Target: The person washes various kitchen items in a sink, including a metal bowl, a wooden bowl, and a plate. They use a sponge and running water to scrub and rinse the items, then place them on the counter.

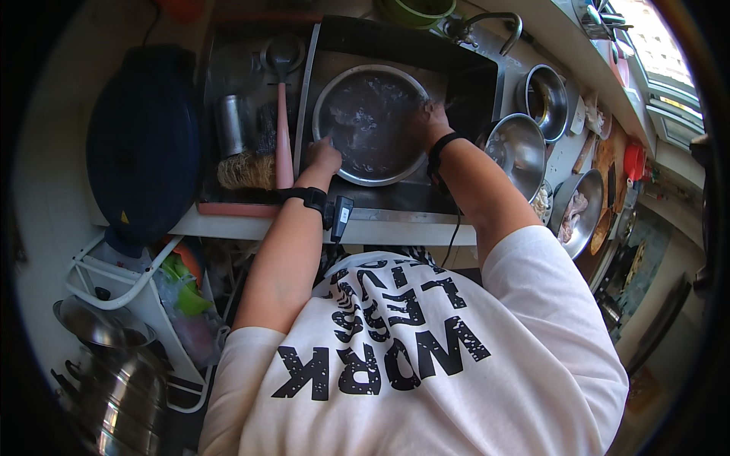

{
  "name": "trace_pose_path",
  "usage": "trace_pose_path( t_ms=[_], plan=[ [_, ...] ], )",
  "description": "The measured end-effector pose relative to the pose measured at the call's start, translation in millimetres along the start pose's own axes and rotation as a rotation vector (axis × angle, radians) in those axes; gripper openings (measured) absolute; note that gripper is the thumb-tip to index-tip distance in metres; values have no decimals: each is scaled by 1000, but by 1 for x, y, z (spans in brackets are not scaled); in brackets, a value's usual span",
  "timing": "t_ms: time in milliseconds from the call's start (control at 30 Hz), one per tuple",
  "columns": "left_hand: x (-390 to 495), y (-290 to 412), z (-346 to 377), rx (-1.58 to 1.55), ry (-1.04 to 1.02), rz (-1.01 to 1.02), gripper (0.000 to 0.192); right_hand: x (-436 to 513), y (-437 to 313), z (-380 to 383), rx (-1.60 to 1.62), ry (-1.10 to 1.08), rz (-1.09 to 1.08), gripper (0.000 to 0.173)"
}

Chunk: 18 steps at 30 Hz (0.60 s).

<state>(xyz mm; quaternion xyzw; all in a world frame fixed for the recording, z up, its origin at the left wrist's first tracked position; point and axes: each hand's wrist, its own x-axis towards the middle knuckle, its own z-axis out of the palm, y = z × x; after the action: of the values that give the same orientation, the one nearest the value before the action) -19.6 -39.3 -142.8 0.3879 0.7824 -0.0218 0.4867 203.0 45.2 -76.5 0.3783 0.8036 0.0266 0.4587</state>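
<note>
A wide round stainless steel basin (365,181) sits in the right-hand bowl of the sink (476,85). Murky, greyish water (370,125) fills much of it, with ripples and light patches on the surface. My left hand (324,155) grips the basin's near-left rim, its thumb over the edge. On the opposite side, my right hand (430,118) is closed at the right rim; its fingertips are blurred and partly hidden. Both wrists wear black straps, and a small device is fixed to the left one.
Left of the sink divider (305,97) lie a pink-handled ladle (283,134), a metal cylinder (231,125) and a fibrous scrubber (246,171). A faucet (507,28) stands behind. Steel bowls (516,148) line the right counter; one bowl (593,199) holds raw meat (572,216).
</note>
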Motion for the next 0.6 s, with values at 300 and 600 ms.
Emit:
trace_pose_path(
  t_ms=[300, 600],
  plan=[
    [-22, 16, -21, -225, 76, -48, 36, 24, -102, -7, 640, -181, -497, 32],
    [-47, 20, -34, -384, 209, -35, 64, 84, -52, -44, 2155, 554, 574, 33]
  ],
)
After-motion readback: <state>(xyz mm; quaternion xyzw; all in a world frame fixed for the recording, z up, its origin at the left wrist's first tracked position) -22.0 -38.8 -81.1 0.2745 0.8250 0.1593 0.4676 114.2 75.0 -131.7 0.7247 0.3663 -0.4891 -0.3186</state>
